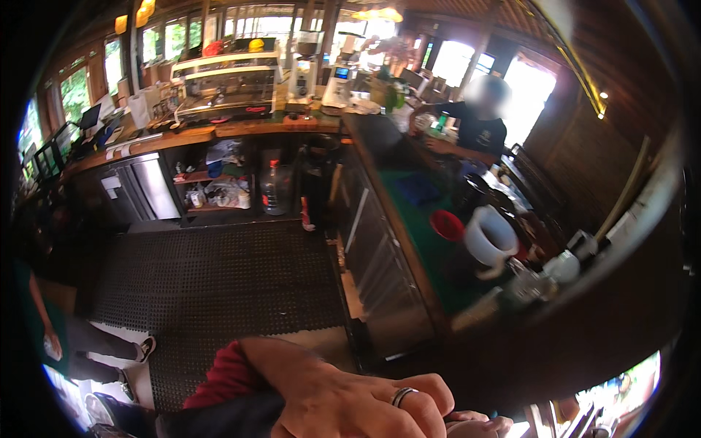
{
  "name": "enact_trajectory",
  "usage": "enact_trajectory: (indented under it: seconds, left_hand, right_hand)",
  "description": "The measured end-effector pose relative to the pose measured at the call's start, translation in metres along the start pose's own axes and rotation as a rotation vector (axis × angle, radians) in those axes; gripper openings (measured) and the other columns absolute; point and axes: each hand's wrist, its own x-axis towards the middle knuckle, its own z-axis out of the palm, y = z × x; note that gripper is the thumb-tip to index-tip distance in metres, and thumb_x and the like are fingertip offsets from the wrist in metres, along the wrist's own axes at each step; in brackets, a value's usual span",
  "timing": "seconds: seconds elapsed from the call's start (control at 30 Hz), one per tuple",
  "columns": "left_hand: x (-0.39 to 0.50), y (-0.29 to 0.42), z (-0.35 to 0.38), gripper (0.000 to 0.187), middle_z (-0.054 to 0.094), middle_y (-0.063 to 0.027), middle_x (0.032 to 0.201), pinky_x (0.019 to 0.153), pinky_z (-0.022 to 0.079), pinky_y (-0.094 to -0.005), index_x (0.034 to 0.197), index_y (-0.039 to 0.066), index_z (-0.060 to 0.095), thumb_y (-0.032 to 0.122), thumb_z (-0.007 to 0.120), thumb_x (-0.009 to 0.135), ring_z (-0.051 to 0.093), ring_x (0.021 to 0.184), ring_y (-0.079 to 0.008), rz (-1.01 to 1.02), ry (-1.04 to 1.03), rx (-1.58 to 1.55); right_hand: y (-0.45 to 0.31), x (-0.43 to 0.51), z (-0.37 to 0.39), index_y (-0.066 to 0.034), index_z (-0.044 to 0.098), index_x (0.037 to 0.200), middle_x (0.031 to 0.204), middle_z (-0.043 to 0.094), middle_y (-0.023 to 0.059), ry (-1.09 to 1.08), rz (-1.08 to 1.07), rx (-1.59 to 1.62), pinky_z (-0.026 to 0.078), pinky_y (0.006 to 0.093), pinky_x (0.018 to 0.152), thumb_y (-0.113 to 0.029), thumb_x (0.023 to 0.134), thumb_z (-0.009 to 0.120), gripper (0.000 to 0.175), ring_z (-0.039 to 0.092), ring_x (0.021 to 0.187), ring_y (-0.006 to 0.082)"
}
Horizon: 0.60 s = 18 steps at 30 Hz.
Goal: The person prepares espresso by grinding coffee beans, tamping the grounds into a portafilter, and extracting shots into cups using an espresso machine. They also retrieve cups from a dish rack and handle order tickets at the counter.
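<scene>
My left hand (pixel 356 405), with a ring (pixel 403 396) on one finger and a red sleeve (pixel 224 375) behind it, reaches in from the lower left. Its fingers are bent, and the palm side is hidden, so I cannot tell what it holds. Part of my right hand (pixel 482 422) shows at the bottom edge, just beyond the left fingers; the rest is cut off. To the right, a green-topped counter (pixel 416 232) carries a white plastic pitcher (pixel 490 238), a red bowl (pixel 447 225) and a folded dark blue cloth (pixel 417 189).
Black perforated rubber matting (pixel 219 279) covers the floor. An espresso machine (pixel 227 87) and coffee grinders (pixel 301 76) stand on the wooden back counter (pixel 263 127). One person (pixel 482 131) is behind the right counter; another person (pixel 82 345) stands at left. Below sits a water jug (pixel 274 189).
</scene>
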Motion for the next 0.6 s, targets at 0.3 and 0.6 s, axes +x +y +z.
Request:
enact_trajectory:
  seconds: [0.3, 0.6]
  left_hand:
    - [-0.031, 0.146, -0.218, 0.011, 0.062, -0.0008, 0.115, 0.083, 0.037, -0.0436, 0.108, 0.025, 0.071, 0.033, 0.063, 0.107, 0.056, 0.099, -0.0215, -0.182, 0.085, 0.369]
    - [-0.055, 0.212, -0.392, 0.013, 0.065, 0.0019, 0.116, 0.079, 0.038, -0.0431, 0.114, 0.027, 0.069, 0.023, 0.068, 0.102, 0.058, 0.096, -0.0224, -0.255, -0.059, 0.808]
  right_hand:
    - [0.130, 0.181, 0.192, 0.0078, 0.046, 0.142, 0.120, 0.069, 0.0263, -0.171, 0.115, 0.036, 0.063, 0.0412, 0.083, -0.053, 0.067, 0.097, 0.110, 0.075, 0.098, 0.0327]
    - [0.279, 0.359, 0.362, 0.0095, 0.042, 0.149, 0.124, 0.069, 0.0223, -0.332, 0.309, 0.189, 0.061, 0.0383, 0.091, -0.043, 0.059, 0.104, 0.122, 0.074, 0.104, 0.0296]
